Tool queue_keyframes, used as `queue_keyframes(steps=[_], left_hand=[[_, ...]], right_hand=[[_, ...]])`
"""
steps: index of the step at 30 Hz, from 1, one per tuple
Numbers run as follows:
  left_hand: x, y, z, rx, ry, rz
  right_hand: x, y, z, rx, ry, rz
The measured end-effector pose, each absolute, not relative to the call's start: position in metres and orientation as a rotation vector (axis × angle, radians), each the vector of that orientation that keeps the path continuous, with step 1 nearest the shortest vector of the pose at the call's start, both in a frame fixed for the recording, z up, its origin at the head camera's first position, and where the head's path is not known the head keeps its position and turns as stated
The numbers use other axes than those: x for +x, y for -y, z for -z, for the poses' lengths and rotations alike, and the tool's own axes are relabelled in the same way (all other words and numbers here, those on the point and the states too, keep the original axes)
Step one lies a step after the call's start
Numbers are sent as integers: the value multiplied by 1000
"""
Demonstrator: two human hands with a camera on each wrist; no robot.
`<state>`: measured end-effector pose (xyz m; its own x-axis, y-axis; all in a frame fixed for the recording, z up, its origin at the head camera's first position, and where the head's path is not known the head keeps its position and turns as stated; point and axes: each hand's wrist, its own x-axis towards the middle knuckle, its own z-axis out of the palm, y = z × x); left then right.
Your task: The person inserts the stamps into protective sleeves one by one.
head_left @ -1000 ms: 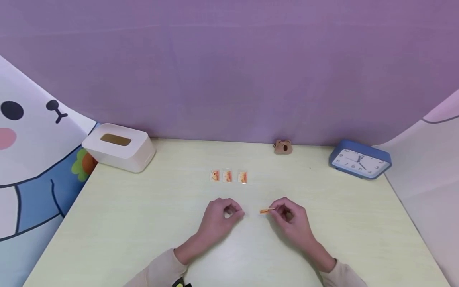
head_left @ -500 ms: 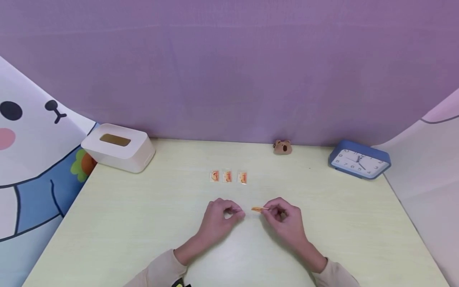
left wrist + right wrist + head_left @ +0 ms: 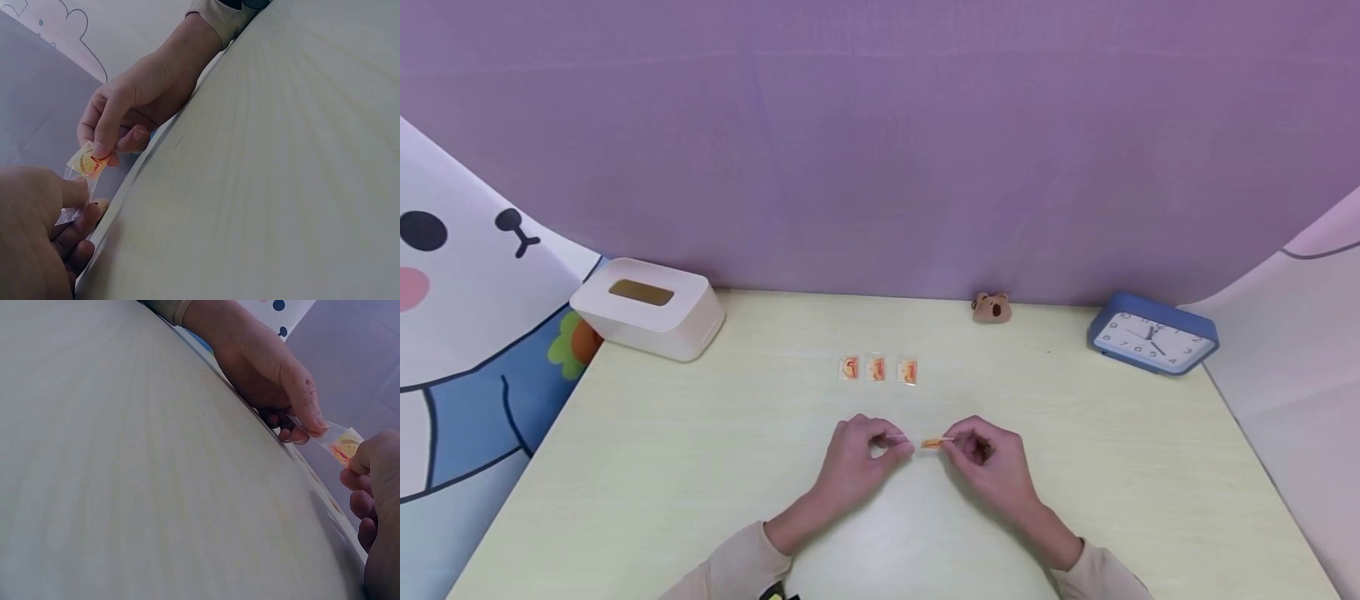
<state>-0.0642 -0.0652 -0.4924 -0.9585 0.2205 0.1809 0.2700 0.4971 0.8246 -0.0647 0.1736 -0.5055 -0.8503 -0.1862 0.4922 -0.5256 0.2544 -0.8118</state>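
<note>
My left hand (image 3: 859, 462) pinches a small clear plastic sleeve (image 3: 69, 214) between thumb and fingers. Facing it, my right hand (image 3: 996, 462) pinches a small yellow-orange printed card (image 3: 932, 443) by its edge. In the left wrist view the card meets the end of the sleeve; whether it sits inside cannot be made out. The right wrist view shows the sleeve stretching from the left thumb to the card. Beyond the hands, in a row, lie three similar orange-printed cards (image 3: 876, 368), apparently in clear sleeves.
A white tissue box (image 3: 681, 325) stands at the table's (image 3: 760, 350) back left. By the back edge is a brown koala-head trinket (image 3: 992, 308). At the back right a blue clock (image 3: 1153, 333) leans back. A purple curtain (image 3: 880, 167) hangs behind the table.
My right hand has moved left with the card, bringing it close to the left fingertips. My left hand stays almost where it was. The three cards on the table have not moved.
</note>
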Motion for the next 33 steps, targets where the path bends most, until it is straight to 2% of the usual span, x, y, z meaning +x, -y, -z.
queue_keyframes(steps=[10,27,33], left_hand=[[-64,65,492,-446,2669,1497],[-65,66,495,-486,2660,1522],[-64,69,496,-603,2634,1074]], right_hand=[[-64,-175,507,597,2371,-1600],[-63,-167,506,668,2405,-1554],[-63,-167,504,497,2430,-1585]])
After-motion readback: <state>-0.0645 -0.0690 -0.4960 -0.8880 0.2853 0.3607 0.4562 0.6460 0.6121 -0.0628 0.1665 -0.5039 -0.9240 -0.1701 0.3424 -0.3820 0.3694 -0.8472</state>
